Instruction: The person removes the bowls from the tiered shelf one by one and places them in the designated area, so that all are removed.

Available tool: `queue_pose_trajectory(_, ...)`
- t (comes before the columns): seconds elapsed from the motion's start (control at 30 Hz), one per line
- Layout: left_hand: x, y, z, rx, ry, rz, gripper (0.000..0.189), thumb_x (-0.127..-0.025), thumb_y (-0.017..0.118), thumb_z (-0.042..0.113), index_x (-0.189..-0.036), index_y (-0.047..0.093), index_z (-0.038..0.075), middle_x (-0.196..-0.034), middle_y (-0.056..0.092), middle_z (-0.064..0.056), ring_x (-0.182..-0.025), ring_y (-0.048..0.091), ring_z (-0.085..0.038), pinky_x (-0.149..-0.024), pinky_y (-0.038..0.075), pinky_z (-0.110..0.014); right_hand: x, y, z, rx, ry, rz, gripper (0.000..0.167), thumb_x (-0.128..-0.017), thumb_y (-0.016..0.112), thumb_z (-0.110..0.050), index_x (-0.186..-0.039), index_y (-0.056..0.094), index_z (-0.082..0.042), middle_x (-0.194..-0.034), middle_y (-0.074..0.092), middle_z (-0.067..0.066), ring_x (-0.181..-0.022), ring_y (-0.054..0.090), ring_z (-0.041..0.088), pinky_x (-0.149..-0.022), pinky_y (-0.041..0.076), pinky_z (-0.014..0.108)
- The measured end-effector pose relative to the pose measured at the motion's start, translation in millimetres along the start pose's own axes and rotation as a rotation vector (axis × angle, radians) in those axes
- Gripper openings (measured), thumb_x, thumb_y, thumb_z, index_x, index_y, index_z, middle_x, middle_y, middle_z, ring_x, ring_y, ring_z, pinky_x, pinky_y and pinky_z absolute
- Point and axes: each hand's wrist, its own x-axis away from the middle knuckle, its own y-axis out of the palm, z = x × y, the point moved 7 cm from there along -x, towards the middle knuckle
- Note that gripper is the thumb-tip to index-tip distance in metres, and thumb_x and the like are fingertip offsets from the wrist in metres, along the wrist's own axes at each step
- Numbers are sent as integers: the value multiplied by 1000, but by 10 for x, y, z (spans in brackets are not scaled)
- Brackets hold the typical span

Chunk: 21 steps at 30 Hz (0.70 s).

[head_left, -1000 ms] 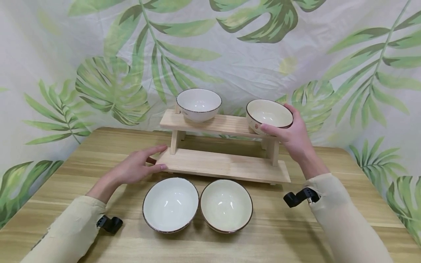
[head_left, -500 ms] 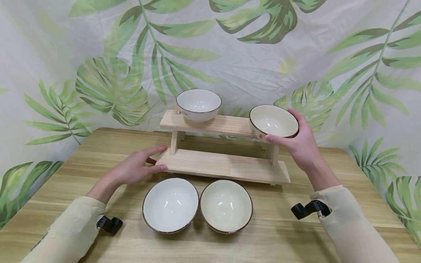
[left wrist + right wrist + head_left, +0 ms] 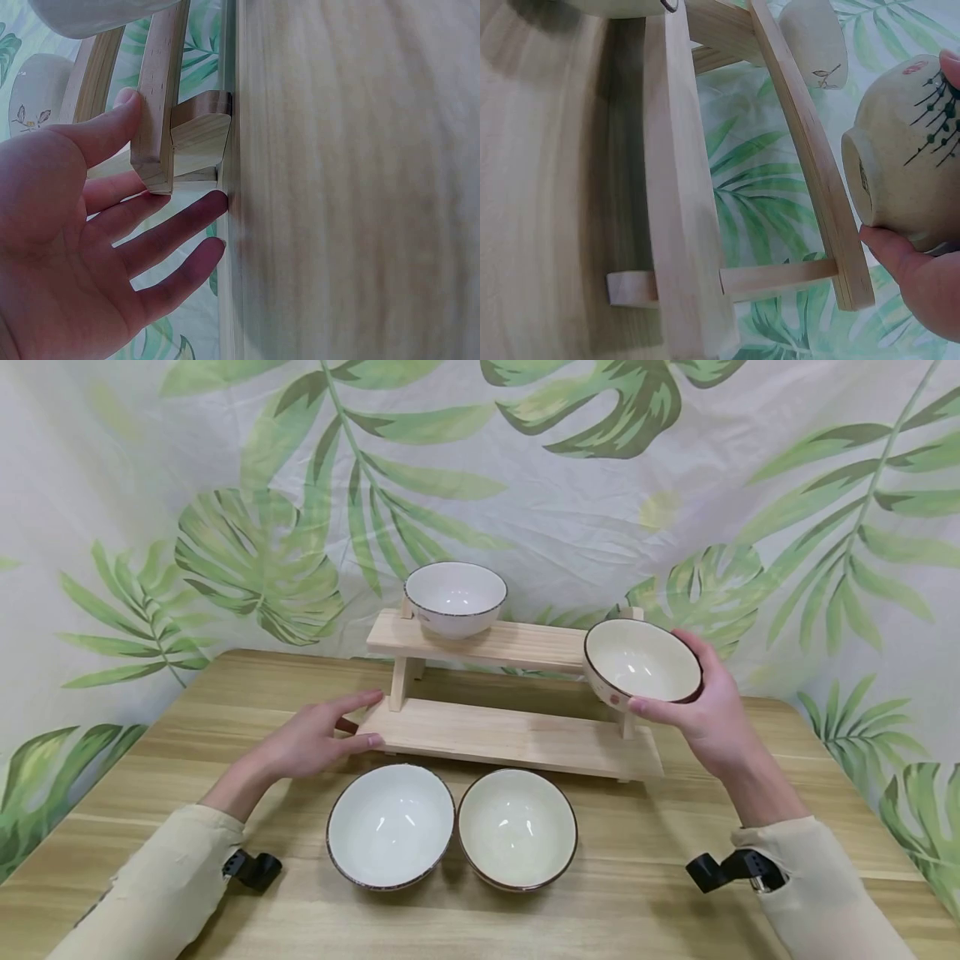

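My right hand grips a cream bowl with a dark rim, thumb at the near side and fingers behind. Tilted toward me, the bowl overlaps the right end of the wooden two-tier rack. The right wrist view shows its footed base and dark branch pattern beside the upper board. At the rack's left end, my left hand holds the lower board between thumb and fingers; its other fingers spread below the board in the left wrist view. A white bowl stands on the upper tier's left.
In front of the rack, a white bowl and a cream bowl stand side by side on the wooden table. A leaf-printed cloth hangs behind the table.
My right hand has moved the cream bowl rightward and toward me, away from the upper tier's right end. My left hand stays at the rack, and the other bowls have not moved.
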Motion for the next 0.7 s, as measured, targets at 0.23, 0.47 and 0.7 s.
queue_pose_trajectory(0.23,-2,-11,-4,5,-2,-1,74,-103,72,37,-162,42,5,-166,43,-25,-122,70,-44,-94,62,-51,153,-36,32,-35,-78,-70,97,-79,78,21,-160,32,-9,-147,44,0,-124,54,16,-91,58,15)
queue_pose_trajectory(0.47,2,-15,-23,13,-12,2,74,-103,72,36,-162,42,5,-165,44,-25,-122,70,-44,-92,63,-49,262,-58,135,-126,-101,-140,98,-77,74,27,-159,33,-8,-147,44,3,-121,60,13,-89,61,20)
queue_pose_trajectory(0.7,3,-5,-33,13,-4,0,74,-103,72,36,-162,42,5,-166,43,-25,-122,70,-44,-93,62,-50,418,-86,231,-134,-146,-197,99,-74,73,29,-159,36,-7,-148,45,7,-121,62,12,-90,62,21)
